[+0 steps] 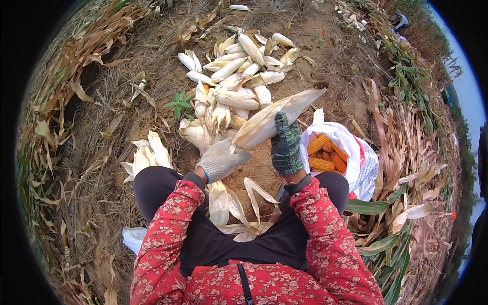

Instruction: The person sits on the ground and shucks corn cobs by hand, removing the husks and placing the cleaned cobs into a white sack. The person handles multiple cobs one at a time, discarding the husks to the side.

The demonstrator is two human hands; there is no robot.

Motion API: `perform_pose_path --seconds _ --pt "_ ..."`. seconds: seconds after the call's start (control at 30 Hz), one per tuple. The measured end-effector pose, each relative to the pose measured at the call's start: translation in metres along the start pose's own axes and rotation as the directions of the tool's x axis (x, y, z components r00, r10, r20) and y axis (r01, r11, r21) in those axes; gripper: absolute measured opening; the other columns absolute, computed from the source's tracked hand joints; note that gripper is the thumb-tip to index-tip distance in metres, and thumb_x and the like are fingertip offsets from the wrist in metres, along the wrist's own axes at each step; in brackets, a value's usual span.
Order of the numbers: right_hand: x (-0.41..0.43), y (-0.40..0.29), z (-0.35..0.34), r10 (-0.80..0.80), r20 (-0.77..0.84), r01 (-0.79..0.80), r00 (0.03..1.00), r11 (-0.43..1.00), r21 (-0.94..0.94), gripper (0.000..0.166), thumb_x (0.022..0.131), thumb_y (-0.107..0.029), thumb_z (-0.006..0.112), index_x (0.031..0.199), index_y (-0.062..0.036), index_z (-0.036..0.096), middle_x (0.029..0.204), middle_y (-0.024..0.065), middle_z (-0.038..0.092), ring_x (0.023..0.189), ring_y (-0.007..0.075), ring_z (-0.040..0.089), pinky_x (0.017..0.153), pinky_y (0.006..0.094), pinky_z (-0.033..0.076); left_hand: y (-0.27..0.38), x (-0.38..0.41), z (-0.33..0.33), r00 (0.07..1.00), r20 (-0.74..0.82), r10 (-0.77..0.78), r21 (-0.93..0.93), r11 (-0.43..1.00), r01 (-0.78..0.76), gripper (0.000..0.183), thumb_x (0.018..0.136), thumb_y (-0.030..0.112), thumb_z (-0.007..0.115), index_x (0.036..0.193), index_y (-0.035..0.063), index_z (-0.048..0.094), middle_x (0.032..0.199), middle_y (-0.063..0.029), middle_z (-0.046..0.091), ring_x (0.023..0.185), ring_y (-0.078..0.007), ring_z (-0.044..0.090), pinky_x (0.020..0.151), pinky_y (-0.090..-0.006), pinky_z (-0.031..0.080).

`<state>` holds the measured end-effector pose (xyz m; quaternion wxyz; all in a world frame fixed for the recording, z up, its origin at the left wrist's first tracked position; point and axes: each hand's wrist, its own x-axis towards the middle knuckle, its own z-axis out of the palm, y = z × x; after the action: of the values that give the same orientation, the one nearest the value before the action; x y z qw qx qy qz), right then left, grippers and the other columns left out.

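Note:
An ear of corn in its pale husk slants across both my hands, its dark silk tip pointing up to the right. My left hand, in a light knitted glove, grips the lower stem end. My right hand, in a dark green glove, holds the ear from the right with its fingers around the husk. Beyond my hands lies a heap of husked-over ears on the soil. Near my right knee stands a white woven sack, open at the top, with bare orange corn cobs inside.
Loose husks lie between my legs, and more beside my left knee. A pale plastic bag is at my left. Dry stalks line the right side, a small green plant grows left of the heap. A person is far off.

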<state>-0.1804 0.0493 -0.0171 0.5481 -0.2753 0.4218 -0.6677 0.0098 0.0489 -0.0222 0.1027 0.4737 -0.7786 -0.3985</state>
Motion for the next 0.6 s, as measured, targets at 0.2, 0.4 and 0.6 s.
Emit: perform_pose_path --seconds 0.2,0.4,0.6 --pt "0.012 0.008 -0.017 0.186 -0.113 -0.158 0.976 0.962 0.224 0.04 0.095 -0.034 0.06 0.122 -0.0045 0.058 0.111 0.0024 0.06 0.1 0.012 0.056 0.093 0.0293 0.045 0.028 -0.012 0.026 0.984 0.056 -0.17 0.038 0.985 0.168 0.045 0.087 0.055 0.055 0.091 0.0128 0.071 0.069 -0.0123 0.066 0.068 -0.0339 0.065 0.066 -0.0413 0.05" --pt "0.023 0.041 -0.033 0.282 -0.091 -0.26 0.955 0.945 0.197 0.044 0.098 -0.043 0.053 0.123 -0.0063 0.06 0.106 -0.0003 0.06 0.096 0.0113 0.055 0.09 0.0259 0.045 0.022 -0.026 0.046 0.998 0.049 -0.034 0.277 0.961 0.019 0.048 0.087 0.056 0.051 0.084 0.0114 0.07 0.067 -0.017 0.065 0.065 -0.0362 0.065 0.058 -0.0446 0.049" --pt "0.01 0.043 -0.028 0.498 -0.026 -0.483 0.867 0.851 0.207 0.055 0.094 -0.052 0.055 0.127 -0.008 0.055 0.108 0.004 0.061 0.096 0.0148 0.058 0.088 0.0306 0.048 0.022 -0.038 0.052 0.968 0.235 -0.094 0.447 0.894 -0.022 0.041 0.085 0.047 0.054 0.082 0.01 0.07 0.067 -0.0151 0.065 0.064 -0.0363 0.065 0.057 -0.0452 0.05"
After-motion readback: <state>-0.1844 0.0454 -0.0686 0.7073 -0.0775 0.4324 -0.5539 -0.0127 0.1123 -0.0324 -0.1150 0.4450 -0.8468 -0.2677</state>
